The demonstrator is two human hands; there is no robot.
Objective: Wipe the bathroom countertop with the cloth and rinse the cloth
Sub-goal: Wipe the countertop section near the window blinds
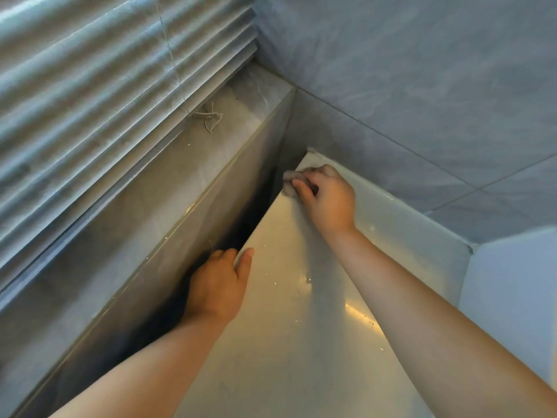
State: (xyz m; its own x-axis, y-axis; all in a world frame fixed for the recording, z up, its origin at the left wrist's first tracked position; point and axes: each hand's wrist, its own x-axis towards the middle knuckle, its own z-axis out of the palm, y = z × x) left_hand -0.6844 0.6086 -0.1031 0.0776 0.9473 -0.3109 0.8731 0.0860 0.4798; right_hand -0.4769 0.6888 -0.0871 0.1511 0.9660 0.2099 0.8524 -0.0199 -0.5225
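Here, two hands point(217, 285) point(327, 197), one cloth point(288, 184), countertop point(271, 342)

**No readable text**

From my head view I can read no lettering, label, brand, number or sign: not on the countertop point(286, 342), the cloth point(289, 180), the blinds point(90, 101) at upper left, or the wall tiles point(422, 86) at upper right.

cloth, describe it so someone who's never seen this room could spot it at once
Start at the glossy white countertop that runs into the corner of the grey tiled walls. At its far end, the right hand grips the cloth at the left edge. It is the small crumpled grey wad showing past the fingers, the only soft thing there.
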